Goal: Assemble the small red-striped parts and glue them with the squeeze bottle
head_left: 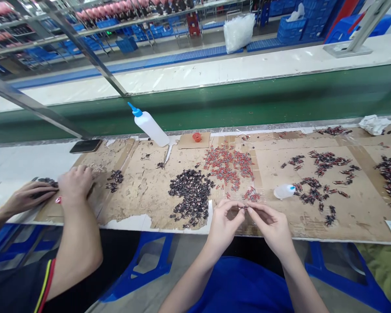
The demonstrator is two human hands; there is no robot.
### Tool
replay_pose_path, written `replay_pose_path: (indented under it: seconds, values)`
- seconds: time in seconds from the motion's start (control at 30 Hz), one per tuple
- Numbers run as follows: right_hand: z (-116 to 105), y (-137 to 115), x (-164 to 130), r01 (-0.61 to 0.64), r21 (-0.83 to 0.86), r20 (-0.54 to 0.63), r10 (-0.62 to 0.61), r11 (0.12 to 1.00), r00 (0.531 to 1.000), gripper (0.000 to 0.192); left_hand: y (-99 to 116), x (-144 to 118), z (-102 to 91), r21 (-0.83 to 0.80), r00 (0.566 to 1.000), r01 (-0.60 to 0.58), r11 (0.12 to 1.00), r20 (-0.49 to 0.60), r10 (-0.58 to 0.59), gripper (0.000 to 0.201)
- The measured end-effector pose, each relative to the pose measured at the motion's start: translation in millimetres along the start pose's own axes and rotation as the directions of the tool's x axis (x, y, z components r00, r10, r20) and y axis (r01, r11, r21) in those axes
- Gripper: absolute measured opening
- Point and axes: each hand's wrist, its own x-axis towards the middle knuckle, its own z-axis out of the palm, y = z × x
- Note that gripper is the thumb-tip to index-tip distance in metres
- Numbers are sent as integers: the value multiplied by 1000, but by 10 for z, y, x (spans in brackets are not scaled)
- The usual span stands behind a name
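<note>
both hands, left hand [223,222] and right hand [271,224], pinch 1 small red-dark part [245,208] together over the tabletop [361,213] edge; fitting step in hand. next move calls for steady fingertip alignment, red pile [228,167] near.

The bench top [361,208] wears matt brown cardboard, rough, torn and scuffed, with pale tape strips crossing it. At its front edge the left hand [223,224] and right hand [273,226] pinch a small part [245,208], too small to tell its material. Behind them lies a heap of dark pieces [192,198], dull black with coppery glints, and a scatter of glossy red pieces [228,167]. Towards the back edge leans a squeeze bottle [150,126] of smooth translucent white plastic with a blue cap. The green belt [280,98] beyond looks matt and even. At the back right corner sits crumpled white cloth or paper [374,124].
</note>
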Motion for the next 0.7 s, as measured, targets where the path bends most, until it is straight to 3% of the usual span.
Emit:
replay_pose_path:
  seconds: [0.2,0.37,0.47,0.57,0.63,0.7]
  values:
    - [-22,26,-11,7,-7,17,-7,1000,1000,28,47,20,-21,50,997,28,998,68,-32,9]
    - [-75,17,-41,88,-11,-48,-88,996,995,25,62,38,57,-24,985,72,997,156,-68,9]
    - [-219,14,-80,166,-58,-99,-171,984,980,19,136,20,136,32,974,-17,999,227,9,14]
    - [-440,72,-112,185,-131,-167,-206,974,964,17,206,46,133,191,931,-176,966,350,100,42]
    - [-615,143,-105,140,-199,-319,-199,970,927,19,193,127,57,345,945,-220,913,306,112,46]
    - [-786,211,-67,79,-265,-500,-207,961,841,25,120,254,-70,554,987,-162,817,103,125,29]
